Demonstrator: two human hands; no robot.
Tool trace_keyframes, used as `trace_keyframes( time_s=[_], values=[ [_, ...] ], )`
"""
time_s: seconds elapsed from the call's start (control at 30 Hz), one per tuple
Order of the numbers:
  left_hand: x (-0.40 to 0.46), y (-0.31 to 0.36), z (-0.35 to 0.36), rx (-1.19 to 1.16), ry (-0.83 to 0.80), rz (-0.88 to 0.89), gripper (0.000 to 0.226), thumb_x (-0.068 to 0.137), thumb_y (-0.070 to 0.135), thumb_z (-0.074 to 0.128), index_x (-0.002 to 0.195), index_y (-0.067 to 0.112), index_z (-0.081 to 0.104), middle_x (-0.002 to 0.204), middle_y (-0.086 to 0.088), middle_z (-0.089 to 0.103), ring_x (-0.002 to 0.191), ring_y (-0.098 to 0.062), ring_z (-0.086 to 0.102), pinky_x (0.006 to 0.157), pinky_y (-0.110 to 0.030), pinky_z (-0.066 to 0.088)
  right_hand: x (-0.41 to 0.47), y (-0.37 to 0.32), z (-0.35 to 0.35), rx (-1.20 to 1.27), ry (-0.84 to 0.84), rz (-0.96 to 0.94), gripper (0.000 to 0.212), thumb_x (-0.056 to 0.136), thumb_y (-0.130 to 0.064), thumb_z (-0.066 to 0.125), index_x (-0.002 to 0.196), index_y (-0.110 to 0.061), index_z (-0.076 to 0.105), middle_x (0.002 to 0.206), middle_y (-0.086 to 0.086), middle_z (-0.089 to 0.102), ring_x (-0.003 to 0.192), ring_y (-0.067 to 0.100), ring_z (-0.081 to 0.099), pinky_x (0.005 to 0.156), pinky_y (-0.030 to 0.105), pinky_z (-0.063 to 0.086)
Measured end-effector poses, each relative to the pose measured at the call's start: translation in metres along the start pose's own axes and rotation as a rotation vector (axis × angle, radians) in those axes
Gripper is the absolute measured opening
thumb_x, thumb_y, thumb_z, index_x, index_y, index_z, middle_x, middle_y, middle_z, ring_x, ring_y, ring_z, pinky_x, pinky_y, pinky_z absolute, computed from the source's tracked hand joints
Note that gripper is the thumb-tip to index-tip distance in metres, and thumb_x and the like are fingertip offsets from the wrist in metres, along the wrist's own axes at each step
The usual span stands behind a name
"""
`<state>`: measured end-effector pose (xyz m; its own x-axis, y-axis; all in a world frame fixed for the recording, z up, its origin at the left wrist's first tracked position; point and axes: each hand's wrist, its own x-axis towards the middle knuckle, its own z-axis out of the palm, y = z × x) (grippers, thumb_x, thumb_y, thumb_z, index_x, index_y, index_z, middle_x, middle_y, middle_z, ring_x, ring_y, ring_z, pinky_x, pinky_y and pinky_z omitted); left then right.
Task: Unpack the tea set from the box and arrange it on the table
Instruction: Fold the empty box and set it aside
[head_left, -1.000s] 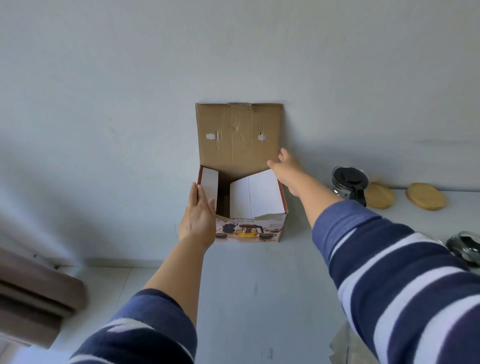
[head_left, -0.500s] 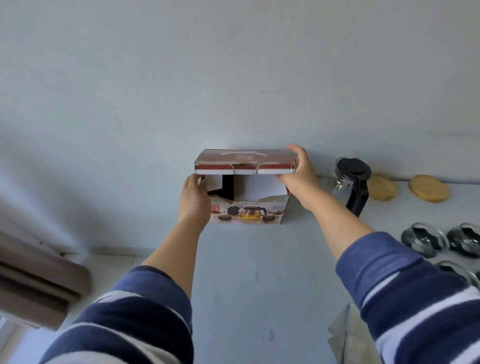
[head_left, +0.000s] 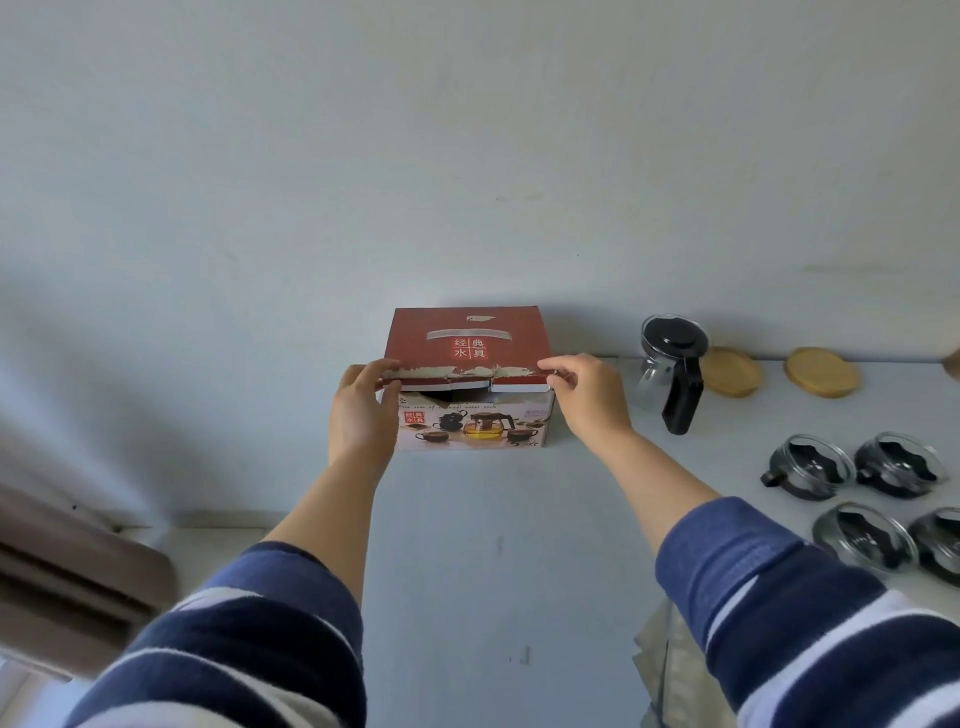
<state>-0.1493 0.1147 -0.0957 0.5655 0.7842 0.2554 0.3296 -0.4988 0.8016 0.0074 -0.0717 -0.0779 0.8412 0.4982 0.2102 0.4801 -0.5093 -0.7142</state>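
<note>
The box (head_left: 470, 379) stood on the white counter (head_left: 498, 545), its back against the wall (head_left: 467, 156). Its red lid (head_left: 467, 340) lay nearly flat over the top, with a dark gap showing under the torn front edge. The left hand (head_left: 361, 410) was at the lid's front left corner, thumb on top of the edge and fingers curled down along the box's left side, gripping it. The right hand (head_left: 584, 395) pinched the lid's front right corner between thumb and curled fingers. The two hands were well apart, one at each end of the lid's front edge.

To the right of the box stood a glass teapot (head_left: 672, 371) with a black lid and handle, upright and clear of the box. Beyond it, two round wooden coasters (head_left: 730, 371) lay flat near the wall, apart from each other. Nearer the right edge, four glass cups (head_left: 810, 467) with dark holders sat close together in two rows on the counter. Both sleeves (head_left: 779, 597) were striped blue and white.
</note>
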Motion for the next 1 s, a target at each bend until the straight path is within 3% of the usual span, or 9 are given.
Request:
trace_keyframes(
  time_s=[0.33,0.6,0.83,0.93,1.0],
  values=[
    [0.004,-0.001,0.005,-0.013,0.02,-0.035,0.023,0.095,0.012,0.054,0.112,0.02,0.068,0.111,0.004,0.055,0.099,-0.015,0.063,0.082,-0.022,0.044,0.001,0.002,0.003,-0.074,0.103,-0.071,0.022,0.092,-0.01,0.057,0.104,-0.018,0.072,0.102,0.0,0.07,0.086,0.019,0.063,0.069,0.024,0.043],
    [0.01,-0.002,0.007,-0.04,0.01,-0.089,0.022,0.095,0.013,0.054,0.111,0.018,0.069,0.112,0.006,0.055,0.099,-0.015,0.062,0.082,-0.022,0.043,0.003,0.007,0.014,-0.091,0.14,-0.088,0.019,0.089,-0.007,0.061,0.102,-0.013,0.074,0.102,0.005,0.07,0.087,0.021,0.065,0.07,0.02,0.043],
    [0.021,-0.004,0.013,-0.082,0.007,-0.178,0.019,0.096,0.019,0.055,0.107,0.019,0.07,0.11,0.009,0.053,0.096,-0.018,0.064,0.086,-0.04,0.054,0.01,0.012,0.021,-0.122,0.062,-0.139,0.024,0.089,-0.012,0.064,0.112,-0.008,0.07,0.105,0.006,0.056,0.079,0.013,0.052,0.072,0.019,0.042],
    [0.026,-0.003,0.014,-0.1,0.026,-0.203,0.018,0.095,0.016,0.056,0.104,0.019,0.071,0.108,0.009,0.053,0.094,-0.02,0.063,0.086,-0.043,0.054,0.012,0.017,0.026,-0.123,0.081,-0.183,0.022,0.089,-0.005,0.062,0.109,-0.004,0.071,0.098,0.008,0.057,0.073,0.014,0.05,0.067,0.025,0.046],
    [0.032,-0.002,0.014,-0.087,0.029,-0.208,0.018,0.095,0.017,0.056,0.104,0.019,0.071,0.107,0.009,0.053,0.097,-0.021,0.061,0.087,-0.043,0.054,0.015,0.016,0.029,-0.126,0.102,-0.188,0.017,0.089,-0.005,0.061,0.102,-0.002,0.073,0.093,0.009,0.059,0.07,0.015,0.05,0.062,0.024,0.041]
  ],
)
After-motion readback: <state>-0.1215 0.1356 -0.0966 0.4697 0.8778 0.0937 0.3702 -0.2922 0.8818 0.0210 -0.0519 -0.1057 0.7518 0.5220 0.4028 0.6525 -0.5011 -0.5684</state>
